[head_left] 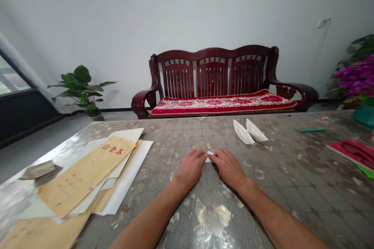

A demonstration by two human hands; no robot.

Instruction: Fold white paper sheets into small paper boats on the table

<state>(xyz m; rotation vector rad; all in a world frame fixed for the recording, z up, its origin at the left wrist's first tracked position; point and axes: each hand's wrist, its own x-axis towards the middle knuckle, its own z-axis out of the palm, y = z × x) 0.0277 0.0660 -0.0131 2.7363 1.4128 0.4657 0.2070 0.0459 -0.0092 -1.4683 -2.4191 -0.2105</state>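
Between my two hands a small piece of folded white paper [209,160] lies on the patterned tabletop. My left hand [193,164] presses on its left side, fingers curled together. From the other side my right hand [227,166] pinches it, thumb and fingers closed at its edge. Most of the paper is covered by the fingers, so its full shape is hidden. Beyond my right hand stand two folded white paper boats [243,132], side by side and close together.
Paper notebooks [84,175] and loose sheets are piled on the left, with a small bundle [37,170] beside them. On the right lie a green pen [313,130], a red book [344,148] with glasses, and a flower pot [364,115]. A wooden bench [212,76] stands behind the table.
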